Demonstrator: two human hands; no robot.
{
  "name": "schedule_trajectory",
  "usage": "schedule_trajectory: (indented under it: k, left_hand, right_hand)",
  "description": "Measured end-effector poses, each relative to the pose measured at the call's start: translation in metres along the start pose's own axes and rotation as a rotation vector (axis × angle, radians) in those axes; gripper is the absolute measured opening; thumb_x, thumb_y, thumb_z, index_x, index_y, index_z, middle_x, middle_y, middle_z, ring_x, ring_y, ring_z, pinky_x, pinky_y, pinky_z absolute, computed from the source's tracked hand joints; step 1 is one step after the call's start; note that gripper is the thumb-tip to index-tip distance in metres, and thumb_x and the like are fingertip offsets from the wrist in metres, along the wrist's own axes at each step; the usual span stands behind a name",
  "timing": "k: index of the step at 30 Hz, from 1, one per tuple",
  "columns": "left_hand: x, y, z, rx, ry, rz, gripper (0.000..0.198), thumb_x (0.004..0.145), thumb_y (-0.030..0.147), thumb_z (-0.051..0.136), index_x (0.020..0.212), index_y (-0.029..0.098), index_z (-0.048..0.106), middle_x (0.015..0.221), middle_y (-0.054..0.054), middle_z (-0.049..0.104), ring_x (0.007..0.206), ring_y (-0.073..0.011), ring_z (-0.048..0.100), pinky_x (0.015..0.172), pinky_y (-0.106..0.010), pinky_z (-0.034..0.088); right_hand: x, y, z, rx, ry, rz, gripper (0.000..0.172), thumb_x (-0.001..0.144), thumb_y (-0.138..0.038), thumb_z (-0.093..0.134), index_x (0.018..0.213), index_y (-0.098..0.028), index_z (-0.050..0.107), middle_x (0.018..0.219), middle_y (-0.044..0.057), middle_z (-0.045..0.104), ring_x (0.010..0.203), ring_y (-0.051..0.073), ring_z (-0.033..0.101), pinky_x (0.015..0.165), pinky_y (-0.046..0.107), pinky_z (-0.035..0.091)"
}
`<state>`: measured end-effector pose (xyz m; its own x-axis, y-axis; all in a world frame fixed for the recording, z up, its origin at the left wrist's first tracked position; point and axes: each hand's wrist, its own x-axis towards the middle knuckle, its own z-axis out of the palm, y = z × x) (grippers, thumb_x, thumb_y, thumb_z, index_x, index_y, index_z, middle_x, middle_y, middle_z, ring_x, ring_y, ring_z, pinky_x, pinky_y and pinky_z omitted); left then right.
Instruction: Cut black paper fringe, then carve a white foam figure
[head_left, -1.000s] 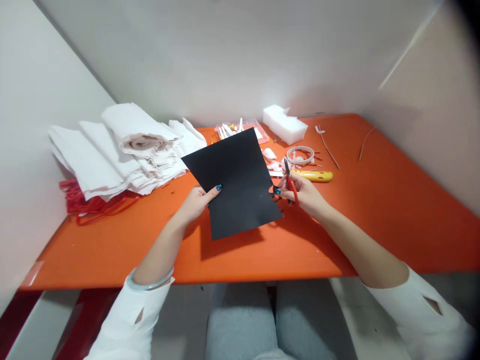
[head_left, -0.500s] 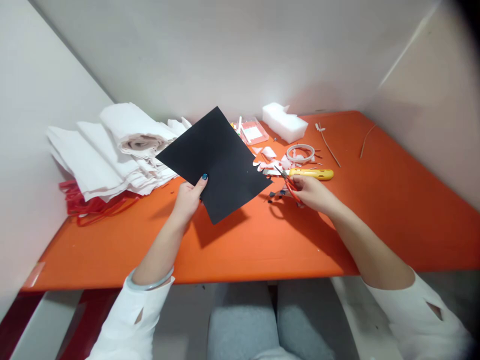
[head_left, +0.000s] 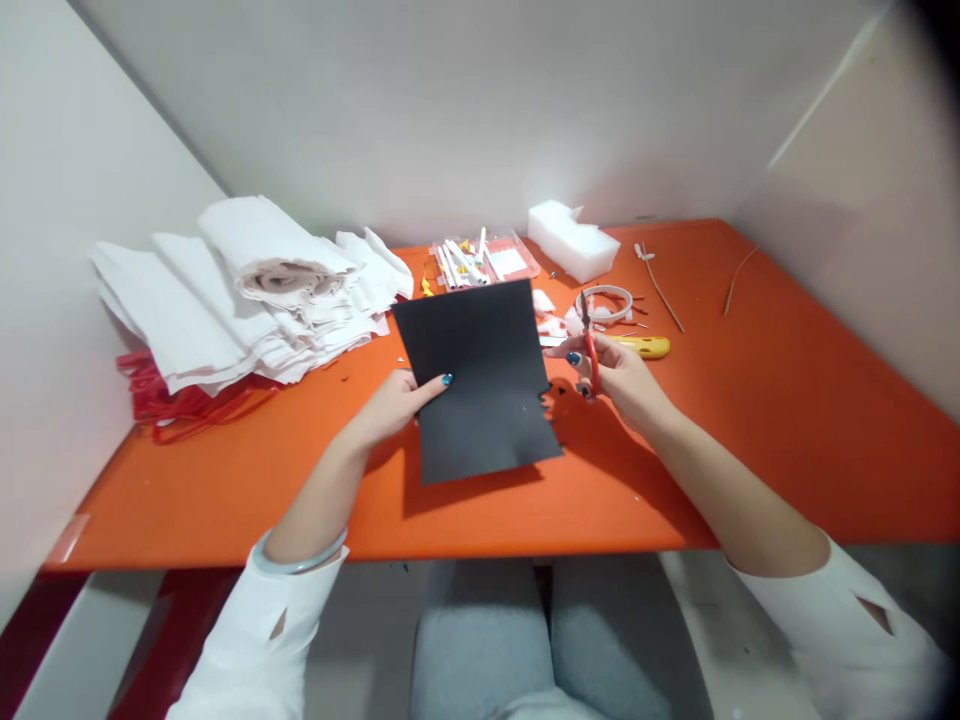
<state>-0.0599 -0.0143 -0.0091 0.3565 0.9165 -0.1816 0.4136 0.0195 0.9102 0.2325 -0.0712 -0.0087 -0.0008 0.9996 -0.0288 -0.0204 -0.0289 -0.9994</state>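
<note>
A sheet of black paper [head_left: 480,370] is held above the table by my left hand [head_left: 397,405], thumb on top and the other fingers hidden underneath. Notches are cut into the paper's right edge. Just right of that edge, my right hand [head_left: 619,378] grips scissors [head_left: 591,350] with red handles, their dark blades pointing up and away from the paper. Small black scraps [head_left: 561,388] show between the paper and my right hand. Behind that hand lies a yellow-handled tool [head_left: 646,347], partly covered by my fingers.
White folded sheets [head_left: 277,290] are stacked at the left over a red bag [head_left: 180,395]. At the back of the orange table [head_left: 765,450] are a plastic box [head_left: 517,250], white tubes [head_left: 461,262], a white foam block [head_left: 574,242] and a white ring [head_left: 607,292]. Thin wires [head_left: 664,290] lie to the right.
The black paper has turned clockwise and come lower, nearer to me, with my left hand moving slightly right. The scissors have swung more upright, clear of the paper.
</note>
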Motion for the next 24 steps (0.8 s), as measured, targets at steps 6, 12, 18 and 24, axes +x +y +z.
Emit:
schedule_trajectory:
  k: [6,12,18,24]
  left_hand:
    - [-0.007,0.004,0.007,0.012,-0.167,-0.041,0.046,0.074,0.054,0.066,0.050,0.015,0.064,0.045,-0.004,0.058,0.039,-0.0125,0.051,0.037,-0.022,0.037]
    - [-0.003,0.001,0.010,-0.198,-0.111,-0.001,0.037,0.072,0.049,0.070,0.085,0.015,0.072,0.085,-0.010,0.074,0.074,-0.0213,0.068,0.062,-0.027,0.053]
    - [-0.003,0.002,0.019,-0.330,-0.043,-0.003,0.041,0.071,0.044,0.073,0.100,0.015,0.068,0.095,-0.011,0.073,0.083,-0.0241,0.069,0.073,-0.033,0.056]
    - [0.008,-0.004,0.009,-0.300,0.297,0.171,0.047,0.065,0.047,0.076,0.096,0.015,0.064,0.090,-0.006,0.072,0.080,-0.0207,0.068,0.065,-0.026,0.053]
  right_hand:
    - [0.001,0.008,0.009,-0.010,0.029,0.027,0.035,0.065,-0.033,0.076,0.087,-0.020,0.052,0.078,-0.002,0.056,0.059,0.010,0.051,0.041,0.020,0.041]
    - [0.000,0.009,0.012,0.082,0.077,0.059,0.039,0.064,-0.036,0.077,0.084,-0.020,0.048,0.067,-0.006,0.052,0.053,0.009,0.054,0.042,0.019,0.041]
    - [0.001,0.011,0.013,0.200,0.122,0.101,0.044,0.061,-0.034,0.081,0.088,-0.021,0.048,0.068,-0.005,0.054,0.057,0.010,0.057,0.043,0.018,0.041]
    - [-0.007,0.003,0.002,0.205,-0.160,0.038,0.034,0.079,-0.052,0.063,0.091,-0.022,0.052,0.077,-0.001,0.052,0.053,0.009,0.047,0.041,0.021,0.036]
